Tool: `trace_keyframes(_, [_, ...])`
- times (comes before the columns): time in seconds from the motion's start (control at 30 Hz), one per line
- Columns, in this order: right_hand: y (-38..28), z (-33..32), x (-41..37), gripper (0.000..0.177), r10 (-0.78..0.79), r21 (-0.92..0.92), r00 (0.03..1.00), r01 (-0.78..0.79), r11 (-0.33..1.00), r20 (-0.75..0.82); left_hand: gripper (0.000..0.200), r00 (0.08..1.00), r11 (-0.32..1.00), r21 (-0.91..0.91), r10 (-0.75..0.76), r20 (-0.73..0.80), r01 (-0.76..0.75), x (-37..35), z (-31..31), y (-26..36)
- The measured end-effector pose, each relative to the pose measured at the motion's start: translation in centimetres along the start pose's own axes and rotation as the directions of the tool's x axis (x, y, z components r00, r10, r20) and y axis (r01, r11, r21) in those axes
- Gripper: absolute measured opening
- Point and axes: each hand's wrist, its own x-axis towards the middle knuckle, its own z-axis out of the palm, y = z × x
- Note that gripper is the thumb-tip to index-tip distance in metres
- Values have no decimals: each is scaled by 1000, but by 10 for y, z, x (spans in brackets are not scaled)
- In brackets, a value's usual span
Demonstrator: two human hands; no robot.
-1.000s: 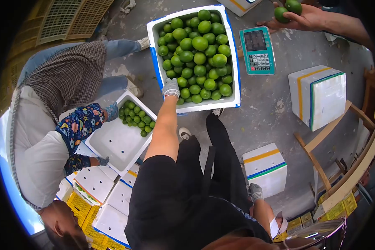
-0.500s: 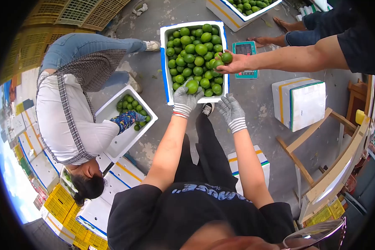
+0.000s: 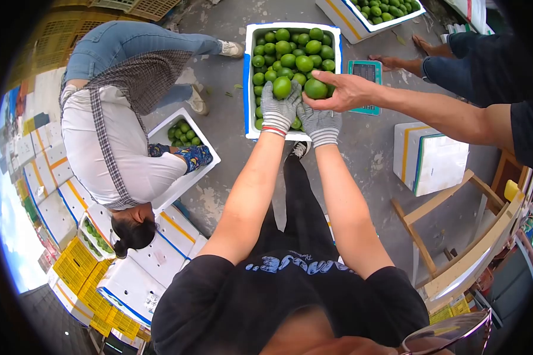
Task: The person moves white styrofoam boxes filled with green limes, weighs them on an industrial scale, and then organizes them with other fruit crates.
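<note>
Over a white foam box (image 3: 248,89) full of green limes (image 3: 288,61), my gloved left hand (image 3: 277,112) is closed round a lime (image 3: 282,87). My right hand (image 3: 321,123), in a matching grey striped glove, is beside it above the box's near right part. Its fingers are stretched out, partly hidden under another person's hand (image 3: 349,92). That bare hand, reaching in from the right, holds a larger-looking lime (image 3: 315,89) right at my right fingertips.
A teal digital scale (image 3: 370,110) lies on the floor right of the box. On the left a person (image 3: 115,127) bends over another foam box (image 3: 210,158) of limes. A closed foam box (image 3: 435,158) and a wooden frame (image 3: 420,245) stand at right; yellow crates (image 3: 89,266) lower left.
My right hand has moved up and in over the box, beside my left. The other person's hand has come lower, close to my fingers. The view has shifted slightly.
</note>
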Motion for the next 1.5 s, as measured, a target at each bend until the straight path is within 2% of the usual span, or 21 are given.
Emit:
trace_keyframes(0.1, [0,-3,7,57,-23,90,1000,24,996,-9,53,996,1000,-5,-21,88,22,9,4,1])
trace_keyframes(0.2, [-1,1,2,56,-29,148,1000,28,989,8,51,991,991,129,14,133,-31,12,-1,-1])
trace_keyframes(0.3, [-3,0,-4,55,-27,194,999,22,981,20,44,990,988,149,24,136,-44,4,-8,-6])
trace_keyframes(0.4, [-4,-11,-7,54,24,490,992,-84,868,126,40,991,988,132,65,119,-81,-10,-14,-7])
trace_keyframes(0.43, [-7,-15,-11,54,72,827,959,-275,490,275,42,986,987,130,74,150,-94,-18,-15,-7])
trace_keyframes(0.47, [-15,-14,-23,54,108,919,943,-273,-283,313,45,980,986,127,82,183,-106,-24,-15,-8])
trace_keyframes(0.5, [-26,-19,-35,55,143,474,925,-44,-879,351,44,983,996,71,40,181,-53,-25,-20,-7])
trace_keyframes(0.63, [-28,-16,-54,57,115,508,889,-144,-849,444,42,991,997,7,81,106,-82,-36,-37,-7])
trace_keyframes(0.73, [-21,-6,-75,61,42,490,906,-188,-851,420,38,985,980,107,163,57,-168,-53,-56,-14])
trace_keyframes(0.8, [-23,-3,-94,67,-31,561,949,-212,-800,315,35,985,985,80,159,-71,-153,-82,-50,-22])
trace_keyframes(0.83, [-27,0,-96,65,-46,568,943,-237,-788,331,33,942,896,298,332,38,-328,-74,-76,-30])
trace_keyframes(0.87, [-29,2,-104,63,-33,577,930,-254,-776,365,31,859,730,470,491,146,-496,-65,-103,-40])
trace_keyframes(0.93, [-30,14,-119,58,-28,598,898,-316,-736,440,33,864,629,647,494,97,-432,-99,-99,-38])
trace_keyframes(1.0, [-23,29,-131,56,-48,643,863,-410,-647,502,38,821,390,842,561,104,-373,-137,-99,-38])
trace_keyframes(1.07, [-11,48,-133,55,6,680,827,-457,-574,562,40,833,276,904,536,138,-327,-165,-105,-36])
trace_keyframes(1.13, [-19,57,-137,55,4,702,804,-517,-490,594,42,757,93,934,615,219,-346,-194,-113,-28])
trace_keyframes(1.17, [-23,61,-141,55,0,713,799,-535,-454,601,43,764,73,953,617,188,-293,-201,-119,-26])
trace_keyframes(1.2, [-29,64,-145,55,-4,722,795,-552,-417,606,38,674,45,956,718,171,-291,-208,-122,-27])
trace_keyframes(1.3, [-51,75,-162,55,-27,738,784,-594,-319,620,28,642,22,985,761,95,-171,-242,-135,-17])
trace_keyframes(1.4, [-84,82,-186,55,-50,748,774,-625,-223,631,36,676,-140,953,677,291,-269,-261,-184,-2])
trace_keyframes(1.5, [-119,92,-214,56,-82,754,767,-641,-146,636,41,554,-194,926,755,351,-323,-288,-220,15])
